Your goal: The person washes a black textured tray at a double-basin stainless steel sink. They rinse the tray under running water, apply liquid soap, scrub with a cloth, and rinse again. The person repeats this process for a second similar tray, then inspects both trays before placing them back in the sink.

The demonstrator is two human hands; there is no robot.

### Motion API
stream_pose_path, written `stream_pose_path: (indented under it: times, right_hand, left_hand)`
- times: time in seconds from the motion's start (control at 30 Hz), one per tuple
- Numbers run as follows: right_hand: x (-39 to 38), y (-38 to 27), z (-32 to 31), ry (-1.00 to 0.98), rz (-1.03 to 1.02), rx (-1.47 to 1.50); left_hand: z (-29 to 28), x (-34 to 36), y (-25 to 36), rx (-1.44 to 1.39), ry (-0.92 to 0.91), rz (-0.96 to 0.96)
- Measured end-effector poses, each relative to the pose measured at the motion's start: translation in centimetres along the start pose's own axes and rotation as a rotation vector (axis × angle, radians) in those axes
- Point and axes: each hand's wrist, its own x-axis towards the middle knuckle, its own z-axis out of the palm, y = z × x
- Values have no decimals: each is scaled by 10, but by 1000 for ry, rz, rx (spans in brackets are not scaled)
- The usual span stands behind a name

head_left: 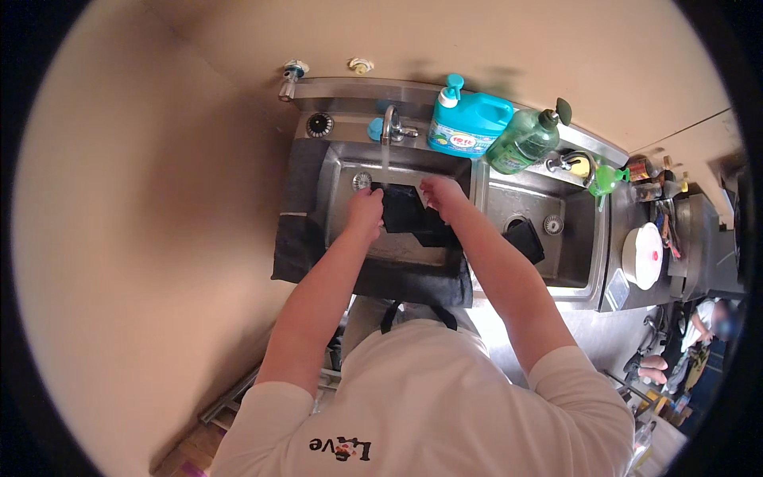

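Over the left sink basin (377, 253), my left hand (366, 215) is closed on the left edge of a black rectangular tray-like piece (401, 208). My right hand (445, 199) is at the right side of this piece, fingers curled; what they hold, if anything, is too small to make out. Water runs from the faucet (389, 123) just behind the piece's far edge. A further black part (433, 230) shows at its lower right, partly hidden by my right forearm; whether it is a separate piece I cannot tell.
Another black piece (524, 241) lies in the right basin (572, 266) near a drain strainer (553, 224). Along the back ledge stand a turquoise jug (470, 123), a green pump bottle (524, 141) and a second faucet (566, 161). A white lidded bowl (642, 256) is farther right; a person (699, 326) is beyond.
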Motion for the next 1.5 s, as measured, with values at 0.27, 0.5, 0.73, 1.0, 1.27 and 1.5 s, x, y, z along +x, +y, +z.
stream_pose_path:
  times: [0.27, 0.5, 0.73, 1.0, 1.27, 1.5]
  right_hand:
    - [-22, -2, -2, -89, -131, -74]
    - [-39, 1, -1, -63, -161, -82]
    - [-39, 12, -3, -125, -327, -407]
    - [-82, -1, -12, -225, -424, -381]
    - [-154, -33, -115, -436, -271, 184]
    - [-175, 3, -166, 282, -425, -1722]
  left_hand:
    - [-12, -10, -4, -57, -43, 0]
    - [-71, -51, 21, 461, 228, 471]
    - [-79, -90, 50, 1269, 322, 852]
    - [-38, -160, 118, -32, 170, 766]
    - [4, -232, 164, -423, -292, 667]
    - [20, -242, 167, -444, -423, 679]
